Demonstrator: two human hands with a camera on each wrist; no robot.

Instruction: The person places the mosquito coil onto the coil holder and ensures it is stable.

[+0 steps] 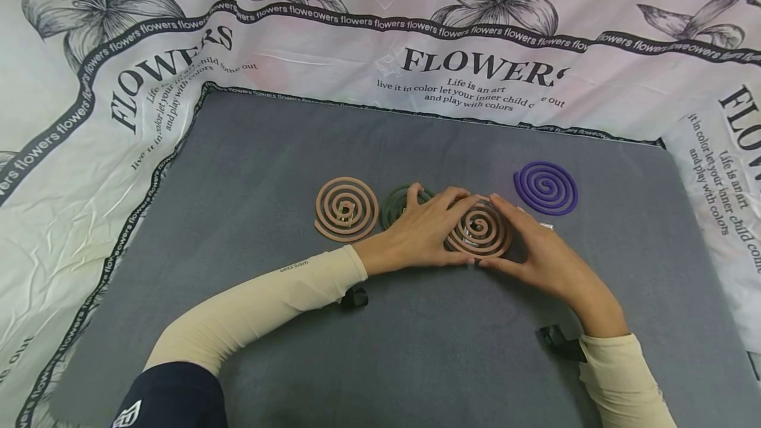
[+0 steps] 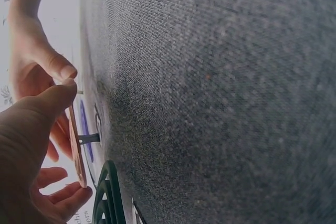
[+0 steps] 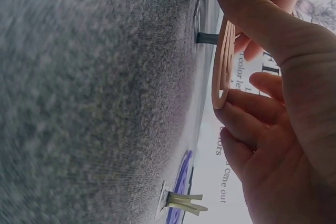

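Note:
Both hands hold a brown mosquito coil (image 1: 479,224) level between them. My left hand (image 1: 425,230) grips its left side, thumb at the near rim and fingers at the far rim. Opposite it, my right hand (image 1: 543,256) grips the right side, and the two thumb tips nearly meet. Seen edge-on from the right wrist, the coil (image 3: 223,69) is raised off the cloth, with a dark upright piece (image 3: 207,38) of a stand beneath its middle. Partly behind the left hand lies a green mosquito coil (image 1: 392,209).
To the left is another brown coil (image 1: 366,209) with gold-coloured metal at its centre. A purple coil (image 1: 545,188) lies at the right. Near it, a gold-coloured forked clip (image 3: 184,203) stands on a small metal base. Flower-printed cloth (image 1: 357,51) borders the grey table surface (image 1: 380,362).

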